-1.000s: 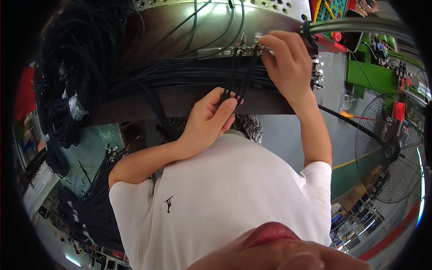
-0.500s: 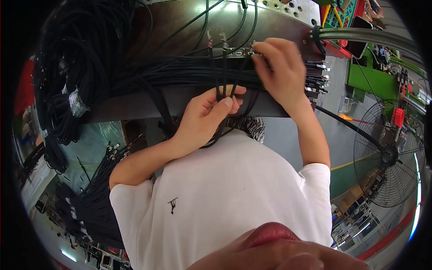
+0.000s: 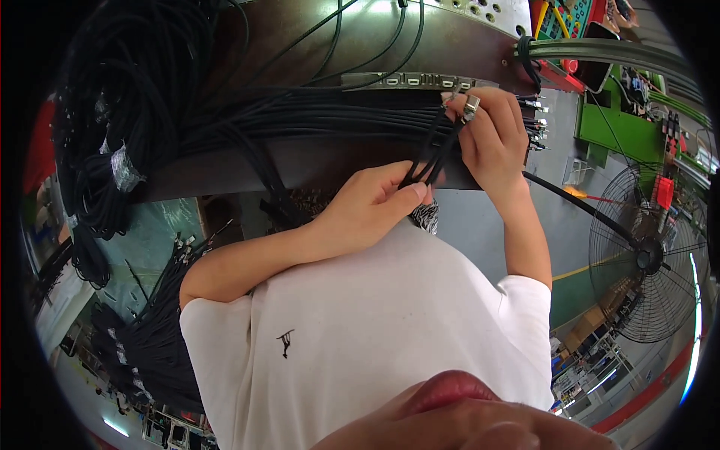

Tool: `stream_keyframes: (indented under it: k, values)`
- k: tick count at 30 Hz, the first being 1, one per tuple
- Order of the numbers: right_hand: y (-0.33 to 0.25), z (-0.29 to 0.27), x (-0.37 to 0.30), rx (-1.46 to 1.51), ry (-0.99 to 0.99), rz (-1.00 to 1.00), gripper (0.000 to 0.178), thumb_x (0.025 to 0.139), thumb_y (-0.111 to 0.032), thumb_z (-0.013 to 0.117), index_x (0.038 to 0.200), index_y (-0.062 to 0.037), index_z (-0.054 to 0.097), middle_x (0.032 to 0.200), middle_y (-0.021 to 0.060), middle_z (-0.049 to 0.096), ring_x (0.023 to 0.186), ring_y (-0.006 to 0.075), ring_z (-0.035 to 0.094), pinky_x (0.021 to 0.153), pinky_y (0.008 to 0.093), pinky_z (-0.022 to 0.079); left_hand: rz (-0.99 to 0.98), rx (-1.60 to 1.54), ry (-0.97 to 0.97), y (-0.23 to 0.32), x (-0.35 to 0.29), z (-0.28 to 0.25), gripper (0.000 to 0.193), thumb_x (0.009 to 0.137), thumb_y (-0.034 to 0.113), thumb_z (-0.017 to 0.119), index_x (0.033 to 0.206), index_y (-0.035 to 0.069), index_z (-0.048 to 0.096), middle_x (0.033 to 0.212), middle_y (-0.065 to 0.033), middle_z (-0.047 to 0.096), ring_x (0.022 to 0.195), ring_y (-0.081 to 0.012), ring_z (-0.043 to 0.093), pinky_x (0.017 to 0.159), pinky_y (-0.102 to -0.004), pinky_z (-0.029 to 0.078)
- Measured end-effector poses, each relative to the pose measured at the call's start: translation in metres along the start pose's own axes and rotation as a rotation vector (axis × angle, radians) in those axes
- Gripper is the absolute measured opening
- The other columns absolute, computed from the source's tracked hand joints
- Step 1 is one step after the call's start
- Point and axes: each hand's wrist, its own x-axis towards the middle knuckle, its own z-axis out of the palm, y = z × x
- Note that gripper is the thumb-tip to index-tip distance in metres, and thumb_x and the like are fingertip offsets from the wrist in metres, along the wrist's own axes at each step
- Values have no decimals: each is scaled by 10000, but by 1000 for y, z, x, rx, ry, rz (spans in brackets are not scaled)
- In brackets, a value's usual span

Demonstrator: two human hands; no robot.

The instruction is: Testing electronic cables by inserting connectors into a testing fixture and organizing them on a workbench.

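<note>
My left hand [image 3: 379,206] is closed around a few black cables [image 3: 428,154], just over the near edge of the dark table [image 3: 202,166]. At the far ends of these cables, my right hand [image 3: 491,135] pinches them close to their metal connectors. One silvery connector [image 3: 471,108] sticks up by the right fingers; other tips beside it are partly covered. Behind both hands a thick row of black cables [image 3: 330,120] lies lengthwise on the table. Just beyond it is a metal strip with connector-shaped slots [image 3: 412,80].
A large heap of black cables [image 3: 142,67] with clear plastic ties covers the table's left end. More cables [image 3: 157,352] lie lower left. Connector ends [image 3: 537,124] jut past the table's right edge. A black wire fan [image 3: 646,259] stands at right, near green machinery [image 3: 611,139].
Both hands have shifted right and toward me with the held cables. The right fingers have closed in on the connector ends, which stood spread apart before. The slotted strip shows more fully.
</note>
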Motion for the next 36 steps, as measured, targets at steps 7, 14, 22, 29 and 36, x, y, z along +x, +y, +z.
stream_keyframes:
  k: [7, 14, 22, 29, 36]
  values:
    - [-3, 39, 28, 167, 124, -65, 245, 777, -7, 711, 1011, -70, 670, 840, 47, 671, 827, 234, 661, 739, 344, 530, 309, -198, 327, 8, -15, -9, 188, 1039, 136, 412, 973, 22, 548, 1050, -138, 632, 847, -152, 616, 789, -295, 520]
    - [-10, 40, 36, 235, 27, 53, 157, 749, -6, 716, 866, -75, 635, 875, 27, 657, 843, 243, 645, 694, 347, 516, 97, -530, 250, 15, -17, -14, 218, 1027, 232, 421, 946, 51, 512, 852, -132, 596, 604, -154, 572, 553, -287, 510]
    - [-14, 28, 53, 176, -88, 78, 112, 764, -37, 691, 824, -89, 611, 833, 16, 616, 720, 241, 625, 610, 360, 509, 98, -573, 195, 13, -17, -19, 226, 1028, 226, 404, 930, 45, 498, 802, -120, 574, 538, -153, 558, 498, -276, 503]
    - [-15, 22, 54, 161, -176, 101, 155, 761, 7, 716, 870, -60, 629, 936, 31, 645, 745, 266, 656, 630, 344, 520, 71, -625, 133, 12, -17, -21, 225, 1026, 221, 422, 930, 41, 516, 803, -119, 578, 543, -147, 567, 500, -267, 508]
    - [-13, 27, 46, -27, -255, 87, 211, 764, -3, 733, 937, -60, 627, 932, 42, 643, 755, 253, 652, 623, 341, 523, 55, -588, 125, 10, -15, -19, 236, 1023, 215, 432, 924, 26, 535, 803, -127, 589, 540, -149, 559, 500, -277, 511]
